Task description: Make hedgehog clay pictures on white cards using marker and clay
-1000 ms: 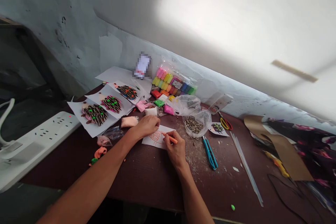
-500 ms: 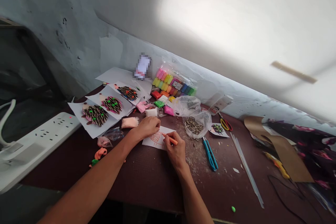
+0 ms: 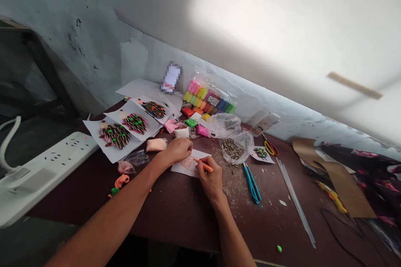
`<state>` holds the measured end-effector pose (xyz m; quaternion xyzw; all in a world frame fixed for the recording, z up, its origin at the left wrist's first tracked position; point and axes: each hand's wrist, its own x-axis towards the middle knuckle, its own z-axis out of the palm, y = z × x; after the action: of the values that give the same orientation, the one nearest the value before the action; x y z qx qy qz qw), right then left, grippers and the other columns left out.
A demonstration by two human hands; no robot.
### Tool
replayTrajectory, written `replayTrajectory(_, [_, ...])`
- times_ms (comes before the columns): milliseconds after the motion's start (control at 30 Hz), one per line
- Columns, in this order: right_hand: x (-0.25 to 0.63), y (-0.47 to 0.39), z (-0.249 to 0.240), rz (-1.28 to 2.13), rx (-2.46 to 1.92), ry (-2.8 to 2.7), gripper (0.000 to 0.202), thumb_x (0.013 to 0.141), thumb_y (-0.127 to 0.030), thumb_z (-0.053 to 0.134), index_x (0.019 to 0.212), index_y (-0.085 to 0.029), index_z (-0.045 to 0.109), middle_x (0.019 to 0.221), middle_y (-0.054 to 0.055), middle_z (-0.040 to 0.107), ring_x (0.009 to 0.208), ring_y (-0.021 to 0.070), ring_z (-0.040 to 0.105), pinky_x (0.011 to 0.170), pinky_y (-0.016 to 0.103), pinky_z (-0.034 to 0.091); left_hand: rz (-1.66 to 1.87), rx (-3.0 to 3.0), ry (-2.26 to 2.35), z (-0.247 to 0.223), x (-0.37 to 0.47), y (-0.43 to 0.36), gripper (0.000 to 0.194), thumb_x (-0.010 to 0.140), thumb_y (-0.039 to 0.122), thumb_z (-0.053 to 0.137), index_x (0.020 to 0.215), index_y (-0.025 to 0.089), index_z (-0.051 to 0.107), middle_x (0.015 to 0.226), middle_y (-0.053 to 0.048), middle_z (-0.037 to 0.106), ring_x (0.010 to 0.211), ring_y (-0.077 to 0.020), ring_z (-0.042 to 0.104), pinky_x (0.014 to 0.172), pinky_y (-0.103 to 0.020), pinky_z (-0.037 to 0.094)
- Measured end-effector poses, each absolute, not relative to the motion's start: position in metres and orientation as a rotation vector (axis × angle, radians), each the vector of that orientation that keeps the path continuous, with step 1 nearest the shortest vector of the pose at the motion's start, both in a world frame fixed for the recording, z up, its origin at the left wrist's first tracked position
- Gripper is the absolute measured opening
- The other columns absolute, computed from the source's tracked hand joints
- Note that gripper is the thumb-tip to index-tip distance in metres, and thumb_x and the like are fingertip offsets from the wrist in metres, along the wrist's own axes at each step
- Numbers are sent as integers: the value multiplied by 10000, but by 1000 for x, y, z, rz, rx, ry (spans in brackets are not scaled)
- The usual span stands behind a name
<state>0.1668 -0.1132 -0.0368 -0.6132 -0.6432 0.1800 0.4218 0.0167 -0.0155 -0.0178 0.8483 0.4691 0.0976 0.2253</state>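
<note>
A small white sheet of paper (image 3: 181, 168) lies on the dark red table, with an orange drawing of scale-like marks on it. My right hand (image 3: 213, 177) is closed round an orange marker (image 3: 207, 167), its tip against the sheet. At the sheet's upper left, my left hand (image 3: 179, 150) holds it down with curled fingers; their tips are partly hidden. Beside that hand lie a packet of peach clay (image 3: 156, 145) and a packet of white clay (image 3: 182, 133). Right of the sheet sits a clear bag of striped seeds (image 3: 232, 150).
Hedgehog pictures covered in seeds (image 3: 115, 135) lie at left, near a white power strip (image 3: 46, 171). A multicoloured clay pack (image 3: 209, 99) leans at the back. A blue utility knife (image 3: 252, 183), scissors (image 3: 271, 148), clear glue sticks (image 3: 296, 202) and a yellow glue gun (image 3: 333, 198) lie rightward.
The whole view has shifted slightly. Both hands keep almost the same places on the paper, and the marker still touches it.
</note>
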Motion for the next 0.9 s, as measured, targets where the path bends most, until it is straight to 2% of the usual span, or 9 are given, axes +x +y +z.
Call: replayTrajectory(900, [166,-116,-37,471,-1575,-1584,198,862,-324,524,717,-199,578,631,1,627,534,120,542,546,226,420,309,2346,1287,-21,17,-14,198,801,155,528,869,185,711,970,-88,731,960,-228,662,829,-299,486])
